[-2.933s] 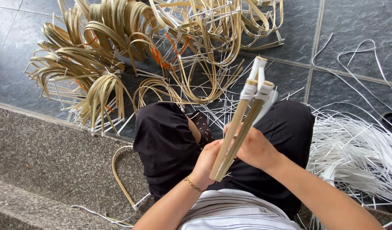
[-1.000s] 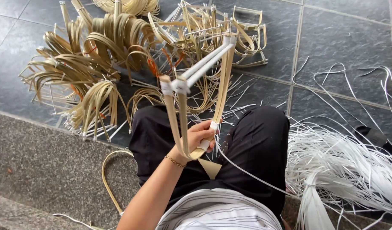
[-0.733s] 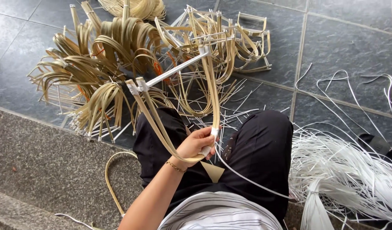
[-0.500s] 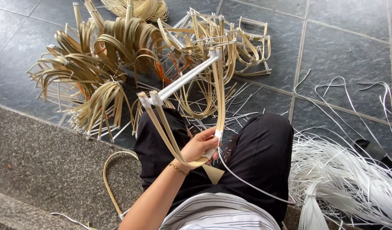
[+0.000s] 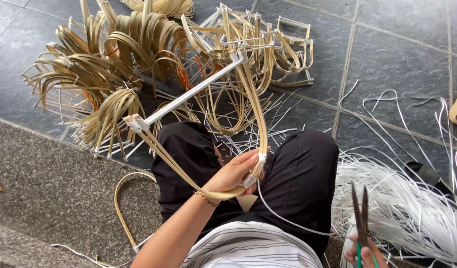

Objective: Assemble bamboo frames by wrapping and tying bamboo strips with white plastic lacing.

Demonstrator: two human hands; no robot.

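Note:
My left hand [image 5: 235, 173] grips a bent frame of tan bamboo strips [image 5: 198, 139] over my lap, at the spot where white plastic tape is wound round the strips. A straight white-wrapped bar [image 5: 189, 94] spans the frame's two upper ends. A loose white strip [image 5: 288, 218] trails from the wrapped spot across my right thigh. My right hand [image 5: 365, 253] sits at the lower right edge, holding green-handled scissors [image 5: 360, 218] with the blades pointing up and nearly closed.
Several finished bent bamboo frames [image 5: 114, 64] lie heaped on the dark tiled floor ahead. A mass of white plastic strips [image 5: 412, 208] lies to my right. A single curved bamboo strip [image 5: 124, 208] rests on the rough grey step at left.
The frame has stayed in my left hand, swinging and tilting slightly. My right hand has come back into view at the lower right holding scissors; it was out of sight in the recent frames.

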